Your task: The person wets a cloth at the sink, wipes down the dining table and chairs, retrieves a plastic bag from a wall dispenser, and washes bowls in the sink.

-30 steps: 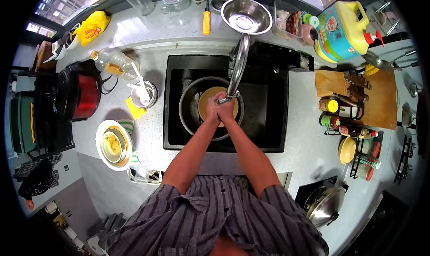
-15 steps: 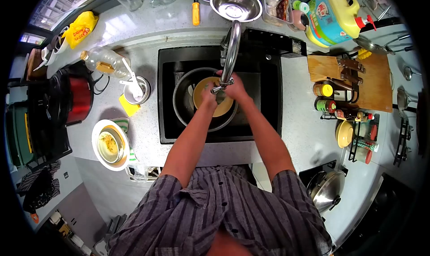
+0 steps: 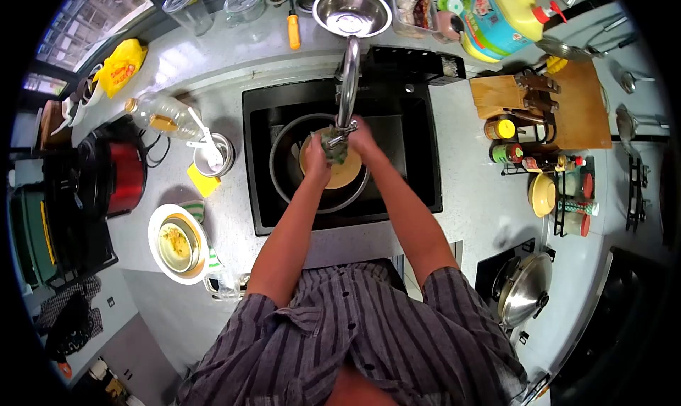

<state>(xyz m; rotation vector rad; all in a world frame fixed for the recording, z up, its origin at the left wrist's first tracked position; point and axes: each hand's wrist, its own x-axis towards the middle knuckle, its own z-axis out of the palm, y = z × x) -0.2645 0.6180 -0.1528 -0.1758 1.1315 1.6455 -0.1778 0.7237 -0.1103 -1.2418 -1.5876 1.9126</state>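
In the black sink (image 3: 418,207) a large metal basin (image 3: 278,166) holds a tan bowl (image 3: 342,175). My left hand (image 3: 318,161) is closed on a greyish-green cloth-like item (image 3: 335,150) above the bowl, under the faucet (image 3: 349,86). My right hand (image 3: 363,138) is just right of the faucet's spout, near its end; the spout partly hides its fingers, and what they hold, if anything, cannot be made out. Something light-coloured lies in the basin left of the bowl.
On the left counter stand small bowls with a white spoon (image 3: 207,140), a yellow sponge (image 3: 203,182), a plastic bottle (image 3: 167,115) and stacked bowls (image 3: 167,264). A steel bowl (image 3: 352,14) is behind the faucet. Seasoning jars (image 3: 501,129) and a knife block (image 3: 496,97) stand right.
My hands were together under the spout, then parted. My left hand now shows a greyish-green item raised near the spout; my right hand is to its right. The view has shifted slightly.
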